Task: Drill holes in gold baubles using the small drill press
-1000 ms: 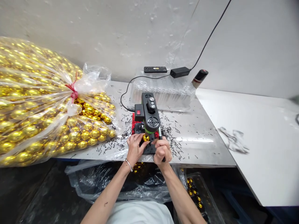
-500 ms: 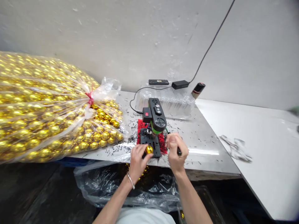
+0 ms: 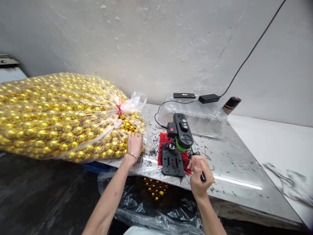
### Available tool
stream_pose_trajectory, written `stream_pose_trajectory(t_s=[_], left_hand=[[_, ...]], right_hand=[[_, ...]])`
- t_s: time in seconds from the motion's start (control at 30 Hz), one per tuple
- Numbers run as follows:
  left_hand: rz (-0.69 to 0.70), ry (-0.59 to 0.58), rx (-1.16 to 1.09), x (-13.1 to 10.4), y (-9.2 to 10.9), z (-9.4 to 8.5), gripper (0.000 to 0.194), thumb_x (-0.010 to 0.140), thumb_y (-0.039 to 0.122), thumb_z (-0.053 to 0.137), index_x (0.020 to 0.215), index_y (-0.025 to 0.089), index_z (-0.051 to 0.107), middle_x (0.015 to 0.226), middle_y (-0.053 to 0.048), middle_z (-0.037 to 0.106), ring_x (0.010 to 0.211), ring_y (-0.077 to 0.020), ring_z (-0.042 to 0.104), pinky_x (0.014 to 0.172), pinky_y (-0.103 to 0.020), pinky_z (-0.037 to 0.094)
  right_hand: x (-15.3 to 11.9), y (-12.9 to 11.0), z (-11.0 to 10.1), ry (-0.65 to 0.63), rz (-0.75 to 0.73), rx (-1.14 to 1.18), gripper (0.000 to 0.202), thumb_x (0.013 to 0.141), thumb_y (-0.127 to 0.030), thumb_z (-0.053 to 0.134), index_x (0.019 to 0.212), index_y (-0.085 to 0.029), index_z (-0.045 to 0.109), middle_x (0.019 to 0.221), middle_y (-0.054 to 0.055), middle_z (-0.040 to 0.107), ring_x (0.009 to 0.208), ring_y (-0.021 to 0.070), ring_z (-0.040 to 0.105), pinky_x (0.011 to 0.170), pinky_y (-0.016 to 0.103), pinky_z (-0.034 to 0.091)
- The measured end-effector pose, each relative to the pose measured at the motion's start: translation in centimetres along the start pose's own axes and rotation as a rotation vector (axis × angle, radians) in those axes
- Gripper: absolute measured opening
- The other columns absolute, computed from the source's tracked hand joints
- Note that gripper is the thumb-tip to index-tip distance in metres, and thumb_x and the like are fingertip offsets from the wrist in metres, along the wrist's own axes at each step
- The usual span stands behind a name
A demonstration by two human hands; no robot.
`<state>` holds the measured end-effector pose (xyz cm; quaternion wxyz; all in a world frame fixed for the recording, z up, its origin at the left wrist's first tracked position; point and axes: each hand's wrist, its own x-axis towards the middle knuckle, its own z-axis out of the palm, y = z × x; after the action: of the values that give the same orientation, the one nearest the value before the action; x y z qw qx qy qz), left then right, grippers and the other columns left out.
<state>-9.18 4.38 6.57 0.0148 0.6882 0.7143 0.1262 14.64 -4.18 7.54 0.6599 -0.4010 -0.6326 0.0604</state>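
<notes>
My left hand reaches to the mouth of a big clear bag of shiny gold balls, tied with a red string. Its fingertips are hidden among the balls and plastic. My right hand is wrapped round the black-ended lever handle of a small black and green machine. Under the machine's head, the black slotted base plate carries no ball and lies on a red mat.
Behind the machine stands a clear plastic tray with a black adapter, a remote and a dark can. Black bits litter the metal table. A plastic-lined container holds gold balls below. White gloves lie right.
My left hand has moved left from the base plate to the bag, and the gold ball it held there is gone from view. The camera view has shifted left. My right hand still grips the lever.
</notes>
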Motion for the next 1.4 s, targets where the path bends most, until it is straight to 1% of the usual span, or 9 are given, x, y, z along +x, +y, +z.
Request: stream_pose_trajectory(t_s=[0.17,0.33,0.5,0.63,0.73,0.83,0.97,1.23,1.4], left_hand=[[-0.061,-0.244,0.012,5.1,-0.3,0.1,0.028,0.092,0.029,0.061,0.115,0.012,0.062,0.117,-0.011,0.064,0.105,-0.0242,0.063,0.091,-0.046,0.053],[-0.039,-0.250,-0.093,5.3,0.2,1.2,0.030,0.093,0.031,0.060,0.118,0.014,0.060,0.117,-0.010,0.063,0.100,-0.0218,0.064,0.086,-0.042,0.055],[0.006,-0.052,-0.261,1.6,-1.2,-0.6,0.034,0.092,0.023,0.056,0.125,0.014,0.058,0.110,-0.012,0.060,0.093,-0.0237,0.062,0.086,-0.039,0.051],[-0.081,0.082,-0.938,-3.3,-1.2,-0.6,0.053,0.084,0.040,0.065,0.131,0.018,0.052,0.108,-0.007,0.062,0.085,-0.0194,0.063,0.081,-0.036,0.053],[-0.172,-0.039,-1.402,-6.6,1.0,1.1,0.058,0.076,0.046,0.073,0.123,0.018,0.054,0.101,-0.005,0.065,0.086,-0.0167,0.064,0.080,-0.031,0.054],[-0.221,-0.218,-1.562,-8.1,3.9,3.4,0.056,0.073,0.049,0.073,0.117,0.017,0.060,0.101,-0.006,0.068,0.084,-0.0159,0.065,0.078,-0.029,0.054],[-0.193,-0.301,-1.489,-7.6,6.4,6.0,0.061,0.074,0.051,0.071,0.123,0.016,0.061,0.106,-0.008,0.071,0.088,-0.0185,0.066,0.083,-0.032,0.053],[0.139,-0.129,-0.903,-6.5,7.2,7.2,0.037,0.087,0.036,0.061,0.119,0.018,0.065,0.105,-0.010,0.073,0.092,-0.0236,0.068,0.088,-0.039,0.053],[0.363,-0.006,-0.701,-6.1,7.7,7.5,0.031,0.091,0.033,0.059,0.118,0.018,0.063,0.109,-0.011,0.071,0.102,-0.0249,0.067,0.092,-0.040,0.053]], right_hand=[[-0.3,0.2,0.1,0.008,0.000,0.007,0.031,0.092,-0.009,0.045,0.063,-0.019,0.049,0.067,0.000,0.053,0.066,0.0132,0.052,0.059,0.028,0.040],[-0.2,0.2,0.0,-0.020,-0.036,-0.003,0.029,0.092,-0.008,0.044,0.066,-0.019,0.050,0.067,0.000,0.051,0.064,0.0127,0.051,0.058,0.028,0.039],[-0.3,0.1,-0.1,-0.036,-0.038,-0.021,0.029,0.092,-0.007,0.044,0.067,-0.019,0.048,0.069,0.000,0.051,0.065,0.0122,0.051,0.058,0.027,0.039],[-0.5,0.0,0.0,-0.025,0.002,-0.020,0.030,0.093,-0.010,0.043,0.065,-0.020,0.047,0.069,0.000,0.051,0.064,0.0124,0.052,0.055,0.027,0.039],[-0.6,0.0,0.1,0.000,0.015,-0.016,0.031,0.094,-0.012,0.043,0.064,-0.020,0.046,0.068,0.001,0.052,0.063,0.0128,0.052,0.055,0.028,0.039],[-0.5,0.0,0.0,-0.016,0.009,-0.041,0.030,0.093,-0.012,0.043,0.065,-0.020,0.048,0.070,0.001,0.053,0.063,0.0128,0.052,0.056,0.028,0.039],[-0.4,0.0,-0.2,-0.055,-0.039,-0.052,0.028,0.092,-0.009,0.043,0.067,-0.020,0.048,0.069,0.000,0.052,0.065,0.0130,0.052,0.058,0.028,0.041],[-0.5,0.3,-0.3,-0.068,-0.065,-0.039,0.024,0.091,-0.008,0.044,0.070,-0.020,0.049,0.069,0.000,0.052,0.066,0.0131,0.053,0.057,0.027,0.042],[-0.7,0.4,-0.3,-0.079,-0.059,-0.029,0.023,0.091,-0.009,0.044,0.072,-0.020,0.048,0.069,0.000,0.051,0.067,0.0132,0.053,0.059,0.027,0.043]])
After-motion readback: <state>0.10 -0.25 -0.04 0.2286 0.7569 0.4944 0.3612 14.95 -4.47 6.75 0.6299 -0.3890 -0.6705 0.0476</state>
